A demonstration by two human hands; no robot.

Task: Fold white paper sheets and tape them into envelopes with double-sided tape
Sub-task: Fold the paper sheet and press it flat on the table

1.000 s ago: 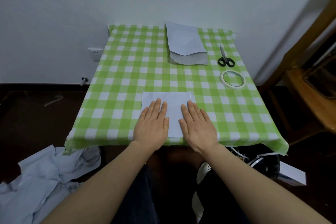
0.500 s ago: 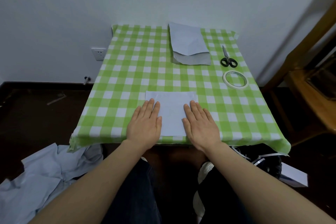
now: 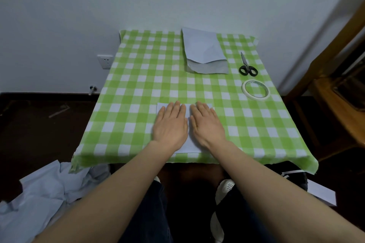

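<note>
Two flat hands cover most of a white paper sheet lying near the front edge of the table, about at its middle from left to right. Left hand palm down, fingers straight and together, pressing on the sheet's left half; nothing gripped. Right hand likewise palm down and spread flat on the right half, thumbs nearly touching across a narrow strip of bare paper. Sheet's far-left corner shows beyond the left fingertips; its near edge shows between the wrists (whether it is already folded, cannot tell).

Table surface: green-and-white checked cloth, front hem hanging over the edge.

Far side, right of centre: a stack of white paper, top sheet creased, with its near edge lifted. Just right of the stack, black-handled scissors, blades shut, tips pointing away toward the wall. Nearer than the scissors, by the right edge, a roll of double-sided tape lying flat, well apart from the hands.

Beyond the table: pale wall with a socket low on the left. Dark floor. Crumpled pale sheets on the floor at lower left. Wooden furniture at the right. Below the table, dark trousers and a white shoe.
</note>
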